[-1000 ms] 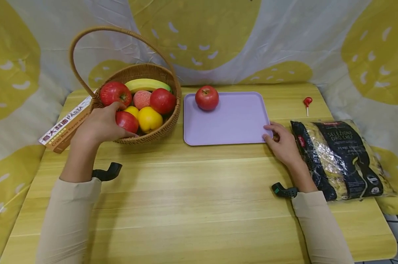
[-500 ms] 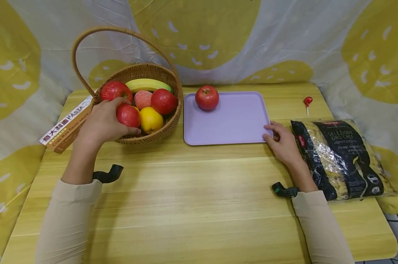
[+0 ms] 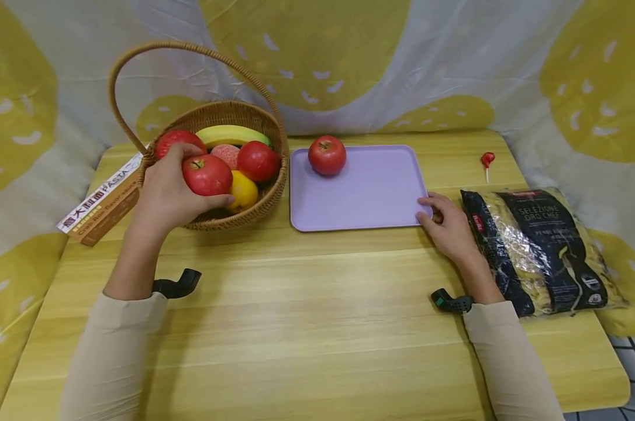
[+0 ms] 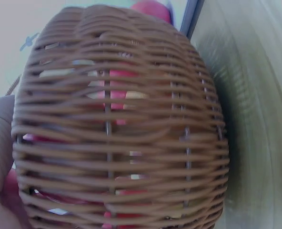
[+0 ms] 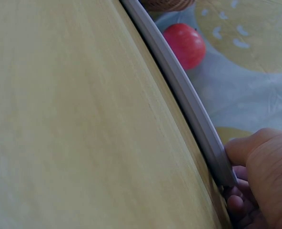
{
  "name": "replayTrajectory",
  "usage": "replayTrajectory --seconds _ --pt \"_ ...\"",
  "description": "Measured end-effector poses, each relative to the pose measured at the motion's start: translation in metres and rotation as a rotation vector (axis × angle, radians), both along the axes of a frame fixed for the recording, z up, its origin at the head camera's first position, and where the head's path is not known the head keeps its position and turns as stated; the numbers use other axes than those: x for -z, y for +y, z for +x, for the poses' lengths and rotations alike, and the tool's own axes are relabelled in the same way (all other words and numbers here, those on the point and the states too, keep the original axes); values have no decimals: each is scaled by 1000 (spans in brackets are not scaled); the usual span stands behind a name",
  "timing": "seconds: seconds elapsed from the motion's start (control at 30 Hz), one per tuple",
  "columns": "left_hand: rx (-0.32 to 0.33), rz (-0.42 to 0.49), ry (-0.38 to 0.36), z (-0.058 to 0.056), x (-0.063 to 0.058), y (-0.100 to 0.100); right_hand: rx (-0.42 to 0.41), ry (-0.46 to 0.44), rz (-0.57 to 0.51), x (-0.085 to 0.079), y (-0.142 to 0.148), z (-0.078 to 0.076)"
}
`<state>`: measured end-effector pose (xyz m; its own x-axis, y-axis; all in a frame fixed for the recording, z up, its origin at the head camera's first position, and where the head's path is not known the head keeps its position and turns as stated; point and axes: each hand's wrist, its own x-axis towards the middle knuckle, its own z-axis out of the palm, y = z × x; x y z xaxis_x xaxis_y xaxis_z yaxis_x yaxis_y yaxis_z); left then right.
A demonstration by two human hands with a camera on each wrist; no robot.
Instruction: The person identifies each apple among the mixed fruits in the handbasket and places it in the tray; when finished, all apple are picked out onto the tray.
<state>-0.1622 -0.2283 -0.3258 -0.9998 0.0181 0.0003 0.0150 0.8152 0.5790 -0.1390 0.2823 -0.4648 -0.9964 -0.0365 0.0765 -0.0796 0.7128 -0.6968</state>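
My left hand (image 3: 167,196) grips a red apple (image 3: 208,175) between thumb and fingers, at the front left of the wicker basket (image 3: 267,202). Around that apple in the basket lie another red apple (image 3: 178,140), a banana (image 3: 233,135), a pinkish rough-skinned fruit (image 3: 225,154), a dark red fruit (image 3: 258,161) and a yellow fruit (image 3: 244,192). The basket's woven side (image 4: 122,129) hides most of the left wrist view. On the lilac tray (image 3: 365,193) one red apple (image 3: 327,155) sits at the back left. My right hand (image 3: 449,231) pinches the tray's front right corner, thumb on the rim.
A pasta box (image 3: 104,202) lies left of the basket, partly behind it. To the right are a bag of penne (image 3: 544,251) and a red lollipop (image 3: 487,164). The basket's tall handle (image 3: 191,45) arches above the fruit. A patterned cloth (image 3: 317,64) hangs behind the table.
My left hand has lifted the red apple up a little and to the right, bringing its stem into sight. My right hand has stayed at the tray corner. The head view has shifted slightly.
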Motion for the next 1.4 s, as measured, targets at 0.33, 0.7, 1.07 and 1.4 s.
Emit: replayTrajectory --seconds 0.33,0.7,1.07,1.4 --pt "34 65 71 4 0 17 -3 -3 5 0 0 -1" --pt "94 125 144 5 0 50 4 -12 11 2 0 1" --pt "294 274 283 1 -3 98 0 0 11 0 0 2" --pt "421 271 263 -8 -3 158 -2 -4 10 -1 0 1"
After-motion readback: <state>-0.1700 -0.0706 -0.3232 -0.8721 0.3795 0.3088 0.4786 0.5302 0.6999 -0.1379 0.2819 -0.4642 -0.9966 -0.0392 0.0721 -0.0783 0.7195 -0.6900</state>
